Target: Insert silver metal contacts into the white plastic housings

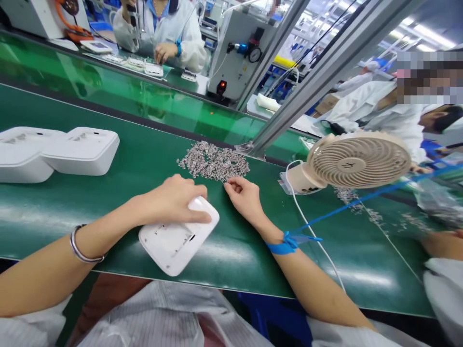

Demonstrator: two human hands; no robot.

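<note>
A white rounded housing [181,241] lies tilted on the green work surface [238,260] near its front edge. My left hand [177,200] grips its upper part, with the thumb on the face and the fingers over the far side. Beyond it is a pile of small metallic parts [213,161]. At the pile's near edge, my right hand [244,195] has thumb and index finger pinched together; whatever is between the fingertips is too small to make out. A blue strap [284,244] circles my right wrist.
Two more white housings [85,149] touch at the far left. A beige fan [358,161] with a white cable stands right of the pile, near a slanted metal post [307,72]. A co-worker's hand [443,245] is at the right edge; another person works beyond the green barrier.
</note>
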